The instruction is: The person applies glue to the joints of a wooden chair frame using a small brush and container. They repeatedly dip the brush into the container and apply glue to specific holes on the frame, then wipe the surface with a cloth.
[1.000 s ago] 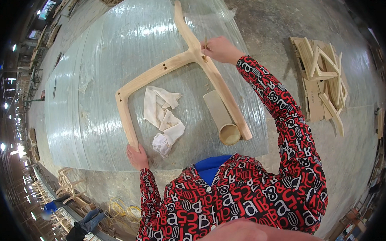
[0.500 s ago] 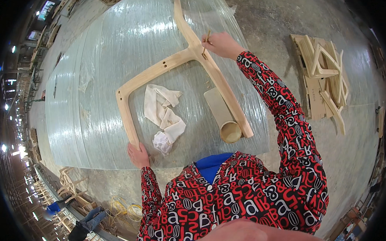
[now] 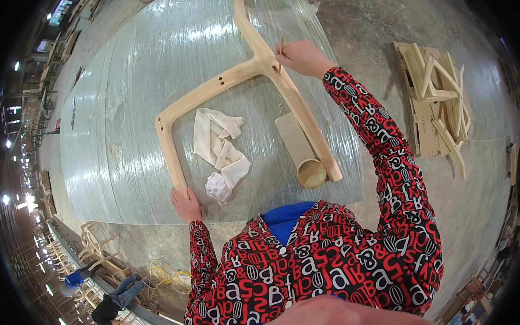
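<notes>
A pale wooden chair frame piece (image 3: pixel 240 75), with bent legs and dark paired holes, lies on a plastic-wrapped tabletop (image 3: pixel 122 163). My left hand (image 3: pixel 186 206) grips the near end of its left leg. Above the joint on the right side, my right hand (image 3: pixel 302 57) pinches a thin wooden stick (image 3: pixel 282 47), held upright with its lower end at the frame's holes. Inside the frame lie a crumpled white cloth (image 3: pixel 218 141) and a flat, pale rectangular piece (image 3: pixel 293 139). A round tan cup (image 3: pixel 312 173) stands beside the right leg's near end.
To the right on the concrete floor, several wooden frame parts (image 3: pixel 440 83) are stacked on cardboard (image 3: pixel 426 129). At lower left are a person in jeans (image 3: pixel 118 299), yellow hose (image 3: pixel 167 277) and wooden chair frames (image 3: pixel 99 248).
My right hand has shifted slightly to the right, and the stick stands a little more upright at the holes. My left hand stays on the leg's end.
</notes>
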The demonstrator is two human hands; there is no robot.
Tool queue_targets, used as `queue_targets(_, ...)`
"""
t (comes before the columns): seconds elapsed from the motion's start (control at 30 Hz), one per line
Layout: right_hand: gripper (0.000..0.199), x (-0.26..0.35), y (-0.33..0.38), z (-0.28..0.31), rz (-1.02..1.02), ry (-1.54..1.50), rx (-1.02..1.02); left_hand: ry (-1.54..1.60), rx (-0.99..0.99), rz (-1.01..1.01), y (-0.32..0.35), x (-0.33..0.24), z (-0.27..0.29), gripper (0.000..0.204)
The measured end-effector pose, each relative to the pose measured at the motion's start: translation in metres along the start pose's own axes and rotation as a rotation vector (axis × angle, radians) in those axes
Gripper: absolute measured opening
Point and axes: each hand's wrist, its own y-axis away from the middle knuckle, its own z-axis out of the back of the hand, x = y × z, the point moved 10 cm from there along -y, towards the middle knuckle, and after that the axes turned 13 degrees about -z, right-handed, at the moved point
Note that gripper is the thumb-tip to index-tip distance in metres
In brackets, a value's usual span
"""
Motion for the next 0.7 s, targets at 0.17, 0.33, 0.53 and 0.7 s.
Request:
queue_targets(0.17, 0.029, 0.009, -0.005, 0.002, 0.029, 0.03, -0.032, 0.002, -0.003, -0.008, -0.001, -0.001, 0.001, 0.06)
queue_targets(0.33, 0.029, 0.015, -0.009, -0.009, 0.037, 0.087, 0.027, 0.007, -0.026, -0.01, -0.002, 0.0, 0.004, 0.06)
queue_targets(0.53, 0.029, 0.002, -0.01, -0.007, 0.033, 0.018, 0.042, 0.004, -0.026, -0.036, -0.003, -0.004, 0.002, 0.059)
queue_targets(0.7, 0.026, -0.014, -0.006, 0.003, -0.072, -0.194, -0.006, -0.009, -0.028, -0.039, -0.002, -0.001, 0.004, 0.059)
